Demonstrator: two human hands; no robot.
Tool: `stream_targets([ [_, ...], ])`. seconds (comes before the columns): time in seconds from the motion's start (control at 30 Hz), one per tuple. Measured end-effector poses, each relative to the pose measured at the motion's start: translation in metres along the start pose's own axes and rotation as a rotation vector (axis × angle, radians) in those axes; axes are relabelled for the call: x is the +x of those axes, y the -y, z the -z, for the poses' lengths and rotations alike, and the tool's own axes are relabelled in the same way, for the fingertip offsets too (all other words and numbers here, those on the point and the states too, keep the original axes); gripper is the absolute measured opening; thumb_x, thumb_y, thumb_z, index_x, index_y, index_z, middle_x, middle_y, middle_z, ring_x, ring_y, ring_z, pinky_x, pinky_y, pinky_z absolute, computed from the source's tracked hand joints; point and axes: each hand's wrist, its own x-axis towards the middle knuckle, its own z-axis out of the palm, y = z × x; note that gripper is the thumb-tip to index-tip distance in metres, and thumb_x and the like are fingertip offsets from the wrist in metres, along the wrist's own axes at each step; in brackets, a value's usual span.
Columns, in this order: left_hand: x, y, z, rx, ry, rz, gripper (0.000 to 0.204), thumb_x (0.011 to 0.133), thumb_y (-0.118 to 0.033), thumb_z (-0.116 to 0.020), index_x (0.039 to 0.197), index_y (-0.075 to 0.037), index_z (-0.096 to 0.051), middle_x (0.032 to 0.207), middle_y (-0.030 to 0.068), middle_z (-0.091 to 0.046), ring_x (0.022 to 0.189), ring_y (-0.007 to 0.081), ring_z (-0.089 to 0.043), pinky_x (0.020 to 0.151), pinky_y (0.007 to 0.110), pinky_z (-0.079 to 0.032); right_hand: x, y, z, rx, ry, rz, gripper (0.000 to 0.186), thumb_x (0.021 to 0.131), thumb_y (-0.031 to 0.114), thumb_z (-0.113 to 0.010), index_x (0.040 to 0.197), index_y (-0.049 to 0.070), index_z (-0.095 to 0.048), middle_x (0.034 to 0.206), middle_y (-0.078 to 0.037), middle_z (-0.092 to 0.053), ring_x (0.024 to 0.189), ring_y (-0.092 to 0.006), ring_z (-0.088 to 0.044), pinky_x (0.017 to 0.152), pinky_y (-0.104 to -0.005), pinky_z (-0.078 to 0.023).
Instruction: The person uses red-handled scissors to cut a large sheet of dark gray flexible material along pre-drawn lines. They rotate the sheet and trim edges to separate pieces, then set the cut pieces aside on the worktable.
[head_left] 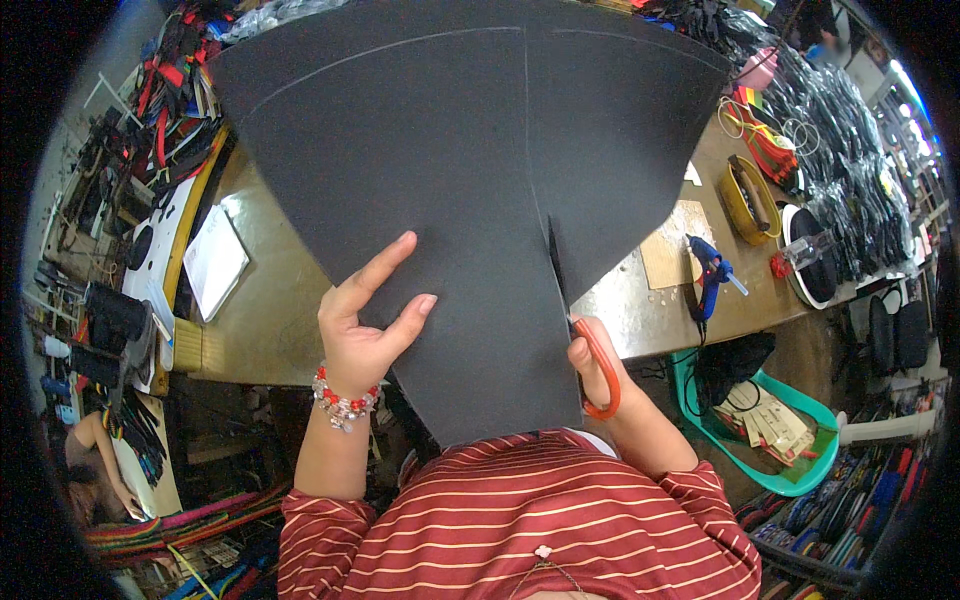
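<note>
A large black sheet (440, 160) with chalk-like pale lines spreads out before me, its narrow end reaching my waist. My left hand (365, 325) holds its left edge, index finger and thumb apart on top, the other fingers hidden underneath. Orange-handled scissors (597, 372) are in my right hand (595, 362), at the sheet's lower right. Their dark blade points away from me and lies along a cut in the sheet, in line with the long pale line. The other blade is out of sight.
Right of the sheet on the metal-topped table (270, 300) lie a blue glue gun (710, 275), a yellow container (748, 200) and plastic-wrapped goods (850, 150). White papers (214, 262) are at the left. A green chair (800, 475) stands lower right. Another person's arm (110, 465) shows lower left.
</note>
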Motion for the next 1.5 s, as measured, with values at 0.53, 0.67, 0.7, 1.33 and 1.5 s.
stream_targets([
  [0.53,-0.004,-0.001,-0.001,-0.034,-0.006,0.022,0.049,0.064,-0.001,-0.070,0.111,0.000,-0.056,0.111,0.0137,-0.059,0.101,0.0192,-0.058,0.086,0.027,-0.043,0.006,0.002,0.005,-0.033,0.027,0.002,0.065,0.079,0.063,-0.046,0.077,-0.002,-0.053,0.059,0.000,-0.042,0.059,-0.0081,-0.038,0.048,-0.0254,-0.033],
  [0.67,-0.006,-0.003,-0.005,-0.073,0.010,0.004,0.051,0.063,0.000,-0.070,0.112,0.001,-0.056,0.111,0.0135,-0.059,0.100,0.0190,-0.058,0.086,0.026,-0.043,0.016,0.006,0.007,0.031,0.020,0.080,0.070,0.075,0.067,-0.047,0.079,-0.003,-0.054,0.060,0.000,-0.044,0.059,-0.0078,-0.039,0.049,-0.0246,-0.033],
  [0.7,-0.006,-0.004,-0.004,-0.069,0.000,0.000,0.051,0.063,0.000,-0.071,0.112,0.001,-0.056,0.111,0.0135,-0.059,0.100,0.0190,-0.058,0.086,0.026,-0.043,0.017,0.007,0.006,0.049,0.009,0.092,0.071,0.074,0.068,-0.047,0.079,-0.003,-0.054,0.061,0.001,-0.044,0.059,-0.0077,-0.039,0.049,-0.0244,-0.033],
  [1.33,0.009,-0.010,0.011,-0.173,-0.226,-0.124,0.053,0.069,-0.007,-0.068,0.117,0.003,-0.050,0.120,0.0165,-0.052,0.110,0.0224,-0.052,0.094,0.031,-0.038,0.006,0.008,0.001,0.126,0.020,-0.147,0.060,0.071,0.064,-0.054,0.066,0.005,-0.048,0.054,0.004,-0.041,0.047,-0.0053,-0.038,0.042,-0.0205,-0.030],
  [1.5,0.037,-0.019,0.028,0.089,-0.184,-0.047,0.045,0.070,-0.005,-0.067,0.113,0.002,-0.054,0.115,0.0133,-0.056,0.107,0.0200,-0.053,0.095,0.030,-0.036,0.013,0.005,0.004,0.071,0.109,-0.052,0.055,0.072,0.058,-0.061,0.063,0.006,-0.045,0.053,0.002,-0.041,0.048,-0.0072,-0.039,0.042,-0.0233,-0.031],
])
